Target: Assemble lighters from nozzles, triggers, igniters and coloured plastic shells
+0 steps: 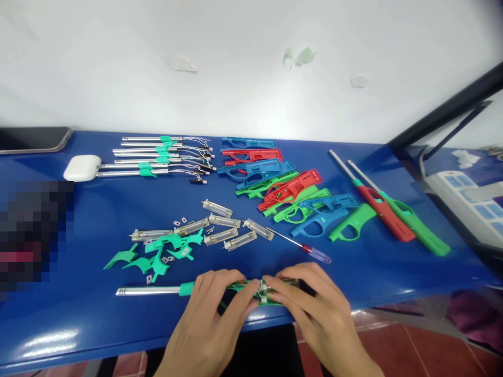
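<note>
At the table's near edge lies a partly assembled green gas lighter (187,289), its silver tube pointing left. My left hand (212,311) is closed over the front of its handle, thumb and fingers pinching near the middle. Closed on the rear part, my right hand (320,306) presses its fingertips beside a clear fuel tank (291,283) in the handle. Small parts between the fingertips are mostly hidden. Just beyond the hands are several loose clear fuel tanks (240,241), teal triggers (159,264) and a screwdriver (316,254) with a red and clear handle.
Silver lighter tubes with wires (147,155) lie at the back left beside a white case (82,167). Blue, red and green handle shells (293,188) are heaped centrally. Two assembled lighters (387,212) lie right. A phone (35,139) sits far left; a wall (251,94) bounds the table (90,319).
</note>
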A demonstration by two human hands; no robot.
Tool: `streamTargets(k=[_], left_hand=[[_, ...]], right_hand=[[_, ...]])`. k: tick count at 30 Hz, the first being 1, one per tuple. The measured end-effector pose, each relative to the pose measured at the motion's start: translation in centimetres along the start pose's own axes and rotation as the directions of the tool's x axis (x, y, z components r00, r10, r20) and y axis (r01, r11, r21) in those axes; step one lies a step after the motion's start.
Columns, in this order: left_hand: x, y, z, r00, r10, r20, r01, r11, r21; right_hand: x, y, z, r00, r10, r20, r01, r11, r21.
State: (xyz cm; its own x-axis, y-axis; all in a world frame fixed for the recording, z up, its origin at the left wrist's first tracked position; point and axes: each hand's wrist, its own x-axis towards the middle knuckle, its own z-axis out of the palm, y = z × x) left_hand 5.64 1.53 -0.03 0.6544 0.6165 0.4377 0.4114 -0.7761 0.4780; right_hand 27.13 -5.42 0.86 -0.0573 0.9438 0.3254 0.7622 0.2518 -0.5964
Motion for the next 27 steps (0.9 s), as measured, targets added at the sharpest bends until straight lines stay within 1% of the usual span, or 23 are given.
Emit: streamTargets(k=[8, 12, 19, 23, 27], left_hand=[[0.2, 0.0, 0.1, 1.0, 0.006, -0.001, -0.006, 1.0, 0.03], [0.0, -0.1, 0.1, 1.0, 0.022, 0.003, -0.022, 0.998, 0.054], [-0.1, 0.1, 0.1, 1.0, -0.018, -0.01, 0.019, 1.0, 0.003], [0.2, 0.1, 0.0, 0.999, -0.024, -0.034, 0.023, 1.0, -0.01], [0.5, 0.2, 0.1, 0.999, -0.018, -0.038, 0.018, 1.0, 0.001]], right_hand=[[-0.3, 0.1, 0.4, 0.998, -0.012, -0.063, 0.011, 1.0, -0.017], [-0.4, 0.1, 0.3, 0.998, -0.002, -0.065, 0.003, 1.0, 0.01], [0.1, -0.5, 0.4, 0.995, 0.02, -0.097, -0.014, 0.998, 0.066], [0.4, -0.9, 0.5, 0.995, 0.043, -0.087, -0.034, 0.994, 0.102], [0.5, -1.0, 0.5, 0.996, 0.033, -0.082, -0.023, 0.993, 0.115]])
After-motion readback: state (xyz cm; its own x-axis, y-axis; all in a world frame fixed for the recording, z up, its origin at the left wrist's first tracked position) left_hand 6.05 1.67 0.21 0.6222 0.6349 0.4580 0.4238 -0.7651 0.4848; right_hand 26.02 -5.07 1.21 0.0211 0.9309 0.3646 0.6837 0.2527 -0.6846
